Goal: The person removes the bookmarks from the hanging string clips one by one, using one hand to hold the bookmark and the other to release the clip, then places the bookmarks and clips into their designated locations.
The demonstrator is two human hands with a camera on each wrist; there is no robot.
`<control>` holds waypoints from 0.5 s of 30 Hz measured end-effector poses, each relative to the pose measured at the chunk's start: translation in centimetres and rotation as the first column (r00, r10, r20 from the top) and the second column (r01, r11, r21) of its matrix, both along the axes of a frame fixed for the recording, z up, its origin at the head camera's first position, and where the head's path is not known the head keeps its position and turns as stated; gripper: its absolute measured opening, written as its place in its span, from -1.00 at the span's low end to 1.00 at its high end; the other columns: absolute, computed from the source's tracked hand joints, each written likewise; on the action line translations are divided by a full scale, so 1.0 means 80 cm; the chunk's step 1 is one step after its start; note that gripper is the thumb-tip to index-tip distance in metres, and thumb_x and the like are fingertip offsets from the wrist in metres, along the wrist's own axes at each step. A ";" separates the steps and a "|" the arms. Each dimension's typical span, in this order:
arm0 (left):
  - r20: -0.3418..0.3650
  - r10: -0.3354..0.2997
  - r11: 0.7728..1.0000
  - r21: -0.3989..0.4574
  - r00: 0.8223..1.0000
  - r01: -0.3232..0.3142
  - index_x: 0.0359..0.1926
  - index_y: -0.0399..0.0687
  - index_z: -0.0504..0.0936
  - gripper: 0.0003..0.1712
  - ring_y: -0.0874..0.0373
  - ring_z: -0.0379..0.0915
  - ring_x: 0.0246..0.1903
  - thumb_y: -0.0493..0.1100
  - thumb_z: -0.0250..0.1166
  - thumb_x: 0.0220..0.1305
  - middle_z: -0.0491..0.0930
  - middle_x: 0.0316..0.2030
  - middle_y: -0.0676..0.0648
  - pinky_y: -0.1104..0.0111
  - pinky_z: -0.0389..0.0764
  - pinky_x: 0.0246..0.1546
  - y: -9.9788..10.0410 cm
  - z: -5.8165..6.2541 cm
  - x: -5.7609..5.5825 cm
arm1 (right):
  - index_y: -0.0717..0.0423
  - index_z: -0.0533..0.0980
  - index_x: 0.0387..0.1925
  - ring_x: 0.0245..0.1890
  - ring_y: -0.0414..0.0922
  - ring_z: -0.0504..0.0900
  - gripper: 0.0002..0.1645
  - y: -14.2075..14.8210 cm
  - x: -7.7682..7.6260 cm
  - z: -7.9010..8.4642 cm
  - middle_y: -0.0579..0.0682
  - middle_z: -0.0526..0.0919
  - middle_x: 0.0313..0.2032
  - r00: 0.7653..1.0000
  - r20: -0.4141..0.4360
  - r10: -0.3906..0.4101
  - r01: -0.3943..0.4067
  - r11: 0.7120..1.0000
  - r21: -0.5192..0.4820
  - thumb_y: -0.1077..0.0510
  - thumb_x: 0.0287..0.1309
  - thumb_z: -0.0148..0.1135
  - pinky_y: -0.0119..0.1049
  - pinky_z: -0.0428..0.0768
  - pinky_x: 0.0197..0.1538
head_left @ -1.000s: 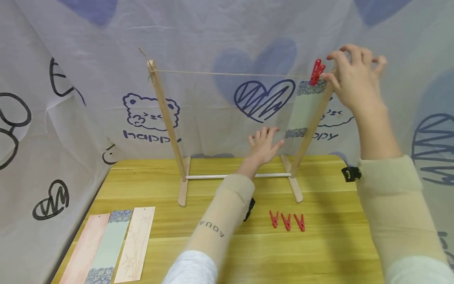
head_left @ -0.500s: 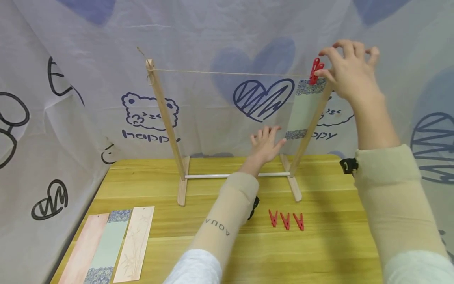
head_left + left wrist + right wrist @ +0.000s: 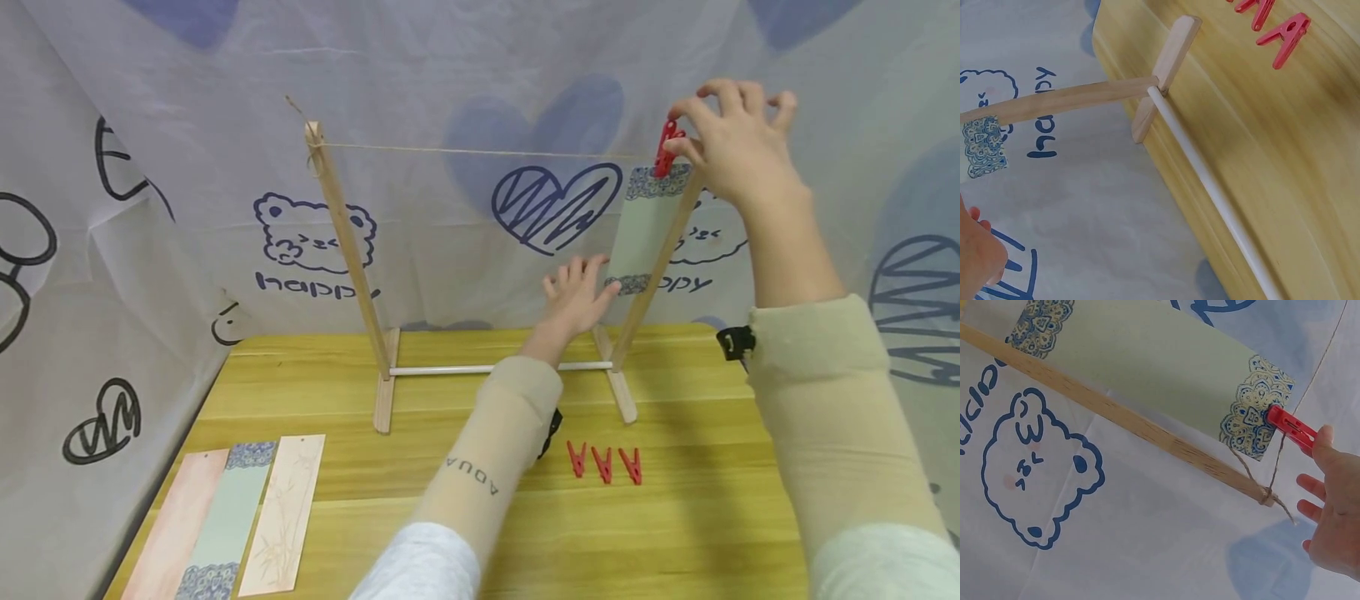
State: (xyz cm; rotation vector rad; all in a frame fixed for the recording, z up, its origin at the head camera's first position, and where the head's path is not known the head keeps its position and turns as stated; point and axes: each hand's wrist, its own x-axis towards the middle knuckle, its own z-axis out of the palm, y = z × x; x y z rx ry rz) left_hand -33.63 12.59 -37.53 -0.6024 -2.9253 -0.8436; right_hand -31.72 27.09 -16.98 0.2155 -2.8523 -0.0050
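Note:
A pale green bookmark (image 3: 642,233) with blue patterned ends hangs from the string (image 3: 480,152) near the right post. One red clothespin (image 3: 1294,428) bites its top edge at the string. Thumb and index finger of my right hand (image 3: 742,154) pinch the handles of that clothespin, while the other fingers stay bent and apart. My left hand (image 3: 579,298) is raised with spread, relaxed fingers beside the bookmark's lower end, its thumb overlapping the patterned border in the head view. Only part of the left hand (image 3: 982,256) enters the left wrist view, close to that border (image 3: 985,147).
The wooden stand has a left post (image 3: 347,233), a right post (image 3: 660,258) and a white crossbar (image 3: 442,371). Three red clothespins (image 3: 604,465) lie on the table (image 3: 675,533). At left lie pink (image 3: 176,525), green (image 3: 228,508) and cream (image 3: 283,517) bookmarks.
My right hand has moved slightly left, its index finger coming down onto the clothespin's handle opposite the thumb. The left hand has moved right, up to the bookmark's lower end.

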 end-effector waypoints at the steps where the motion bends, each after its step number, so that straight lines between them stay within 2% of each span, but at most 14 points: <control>1: 0.004 0.001 1.000 0.001 1.000 -0.001 0.35 0.26 0.02 -0.40 0.10 0.00 0.18 0.26 -0.22 0.35 0.11 0.24 0.00 0.07 -0.11 0.19 0.001 0.000 0.000 | -0.03 0.06 0.34 0.35 0.24 -0.33 -0.35 0.000 0.000 0.000 0.20 -0.23 0.38 1.000 0.001 -0.001 0.001 1.000 -0.002 -0.19 0.32 -0.31 0.24 -0.44 0.19; 9: 0.020 0.019 1.000 0.007 1.000 -0.019 0.36 0.25 0.01 -0.40 0.11 -0.02 0.20 0.24 -0.22 0.36 0.11 0.23 0.01 0.08 -0.11 0.18 0.003 -0.004 0.002 | 0.05 0.08 0.32 0.35 0.22 -0.33 -0.34 0.000 -0.002 -0.001 0.20 -0.22 0.38 1.000 -0.004 -0.005 0.005 1.000 -0.031 -0.19 0.32 -0.32 0.24 -0.45 0.18; 15: 0.019 0.023 0.999 0.034 1.000 -0.024 0.34 0.16 0.05 -0.38 0.11 0.00 0.16 0.25 -0.24 0.36 0.13 0.23 -0.01 0.11 -0.06 0.14 0.004 -0.006 0.001 | 0.07 0.12 0.30 0.35 0.21 -0.33 -0.36 0.002 -0.005 -0.004 0.19 -0.22 0.39 1.000 0.002 -0.007 0.007 0.997 -0.073 -0.18 0.33 -0.30 0.23 -0.47 0.18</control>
